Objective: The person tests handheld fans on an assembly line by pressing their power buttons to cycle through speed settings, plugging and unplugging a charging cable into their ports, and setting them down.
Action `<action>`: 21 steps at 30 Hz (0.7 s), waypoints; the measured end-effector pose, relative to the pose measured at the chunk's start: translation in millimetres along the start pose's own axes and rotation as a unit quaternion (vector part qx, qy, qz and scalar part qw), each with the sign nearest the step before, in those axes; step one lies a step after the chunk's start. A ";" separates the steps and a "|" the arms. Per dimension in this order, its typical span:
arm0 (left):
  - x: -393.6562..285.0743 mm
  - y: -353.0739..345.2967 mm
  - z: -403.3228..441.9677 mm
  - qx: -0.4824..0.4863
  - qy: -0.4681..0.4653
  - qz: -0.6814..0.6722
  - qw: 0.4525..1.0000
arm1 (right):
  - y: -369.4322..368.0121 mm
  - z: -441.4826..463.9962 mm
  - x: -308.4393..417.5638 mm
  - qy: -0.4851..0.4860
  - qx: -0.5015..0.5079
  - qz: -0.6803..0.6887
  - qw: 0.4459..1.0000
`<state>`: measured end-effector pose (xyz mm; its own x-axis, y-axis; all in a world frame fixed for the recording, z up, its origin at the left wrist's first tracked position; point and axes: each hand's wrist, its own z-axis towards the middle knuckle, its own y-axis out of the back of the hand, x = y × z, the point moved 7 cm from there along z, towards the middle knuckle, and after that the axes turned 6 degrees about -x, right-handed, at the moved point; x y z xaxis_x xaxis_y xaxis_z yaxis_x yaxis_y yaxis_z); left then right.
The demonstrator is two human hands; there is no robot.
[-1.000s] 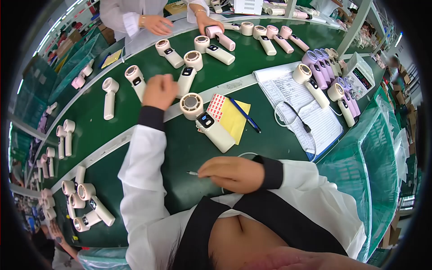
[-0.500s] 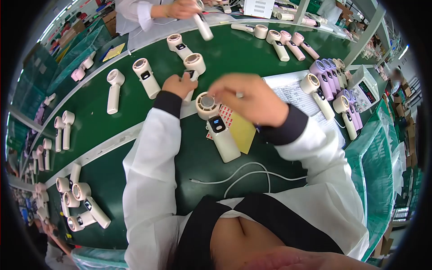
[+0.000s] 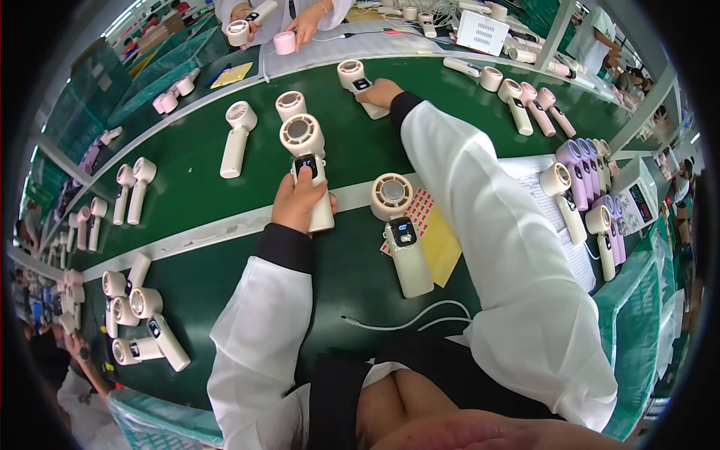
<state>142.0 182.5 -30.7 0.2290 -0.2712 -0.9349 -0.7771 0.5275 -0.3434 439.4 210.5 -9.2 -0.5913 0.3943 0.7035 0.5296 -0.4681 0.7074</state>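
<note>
My left hand (image 3: pixel 298 199) is wrapped around the handle of a cream handheld fan (image 3: pixel 302 136), its thumb on the front near the lit display. My right hand (image 3: pixel 382 93) reaches to the far side of the green table and closes on the handle of another cream handheld fan (image 3: pixel 351 73); its fingertips are partly hidden. Between my arms lies a third cream fan (image 3: pixel 411 262) with a lit blue display. Under it are a yellow paper (image 3: pixel 448 251) and a sheet with red marks (image 3: pixel 422 208). Another fan (image 3: pixel 290 103) rests just behind the one in my left hand.
Several cream fans (image 3: pixel 146 304) lie in a cluster at the left. Purple fans (image 3: pixel 576 176) and a box with a digital readout (image 3: pixel 637 195) stand at the right, beside printed sheets (image 3: pixel 529 176). A white cable (image 3: pixel 397 327) lies in front. Across the table, a co-worker's hands (image 3: pixel 309 22) handle fans.
My left hand has brought a fan nearer and tilted it up. My right hand has left the fan in front of me and moved to a fan farther away. The view has shifted.
</note>
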 end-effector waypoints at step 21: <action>-39.5 20.7 -94.1 0.027 -0.077 -0.068 0.994 | 6.1 -363.9 108.4 -0.077 0.082 0.521 0.846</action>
<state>61.6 128.4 7.6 0.4203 -0.2181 -0.8808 -0.7010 0.5383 -0.4678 157.2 -37.5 46.7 0.3289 -0.0609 0.9424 0.7994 -0.5133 -0.3121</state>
